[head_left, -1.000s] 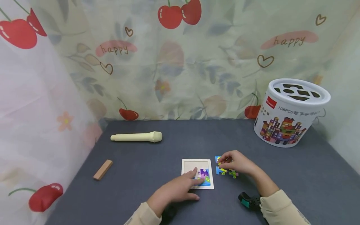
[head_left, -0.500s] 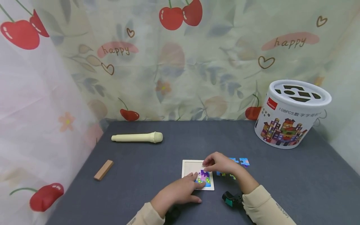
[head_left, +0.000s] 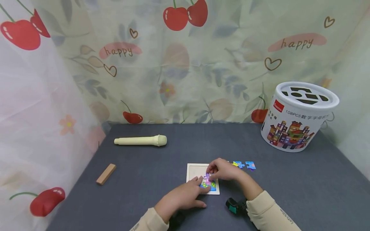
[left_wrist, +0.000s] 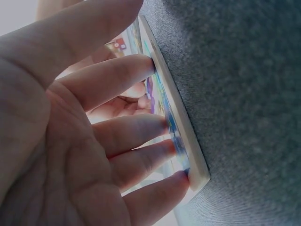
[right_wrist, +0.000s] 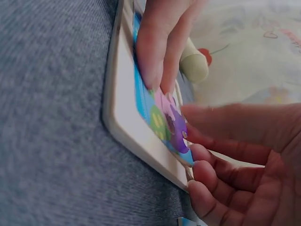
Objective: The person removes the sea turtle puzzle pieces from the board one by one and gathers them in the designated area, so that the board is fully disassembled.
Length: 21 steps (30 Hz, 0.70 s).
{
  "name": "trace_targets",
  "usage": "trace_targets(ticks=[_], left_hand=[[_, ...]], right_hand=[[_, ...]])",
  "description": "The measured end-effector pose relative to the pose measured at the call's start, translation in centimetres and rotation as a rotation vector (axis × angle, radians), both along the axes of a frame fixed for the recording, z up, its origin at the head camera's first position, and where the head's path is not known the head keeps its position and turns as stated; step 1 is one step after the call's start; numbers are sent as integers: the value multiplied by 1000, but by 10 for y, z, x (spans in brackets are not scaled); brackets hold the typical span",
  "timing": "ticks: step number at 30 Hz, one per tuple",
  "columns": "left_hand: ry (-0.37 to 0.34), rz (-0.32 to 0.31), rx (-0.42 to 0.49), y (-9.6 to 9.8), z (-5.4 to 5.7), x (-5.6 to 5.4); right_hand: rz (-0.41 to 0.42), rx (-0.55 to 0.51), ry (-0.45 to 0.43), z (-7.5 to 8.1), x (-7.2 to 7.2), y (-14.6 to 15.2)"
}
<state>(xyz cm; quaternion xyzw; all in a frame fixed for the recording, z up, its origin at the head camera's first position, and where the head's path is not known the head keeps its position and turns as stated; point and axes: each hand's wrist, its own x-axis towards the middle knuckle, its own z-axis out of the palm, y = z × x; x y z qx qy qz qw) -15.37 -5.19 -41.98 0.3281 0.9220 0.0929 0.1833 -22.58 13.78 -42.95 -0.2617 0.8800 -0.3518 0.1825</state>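
A square wooden puzzle tray (head_left: 196,169) lies on the dark table, several joined jigsaw pieces filling its near right part. My left hand (head_left: 185,194) rests on the tray with extended fingers; in the left wrist view its fingertips (left_wrist: 146,66) press the pieces along the edge. My right hand (head_left: 228,170) is over the tray's right side, thumb and fingers pinching a jigsaw piece at the purple part (right_wrist: 176,134). Fingers mostly hide that piece. To the right, loose blue jigsaw pieces (head_left: 250,165) lie partly behind the right hand.
A cream toy microphone (head_left: 140,141) lies at the back left, with a wooden block (head_left: 106,174) nearer. A white block bucket (head_left: 297,118) stands at the back right. A black and teal device (head_left: 233,205) sits at my right wrist. Patterned curtain hangs behind.
My right hand has moved left from the loose pieces to the tray, then slightly lower onto the purple part. The left hand has stayed nearly still on the tray.
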Motion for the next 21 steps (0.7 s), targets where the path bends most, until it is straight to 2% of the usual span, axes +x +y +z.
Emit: trace_targets(ticks=[7,21], left_hand=[[6,-7,12,-1,0,1],[27,1,20,0,-4,2]], right_hand=[[2,-43,-18,1,2,0],[-30,-186,-137,-2,2,16]])
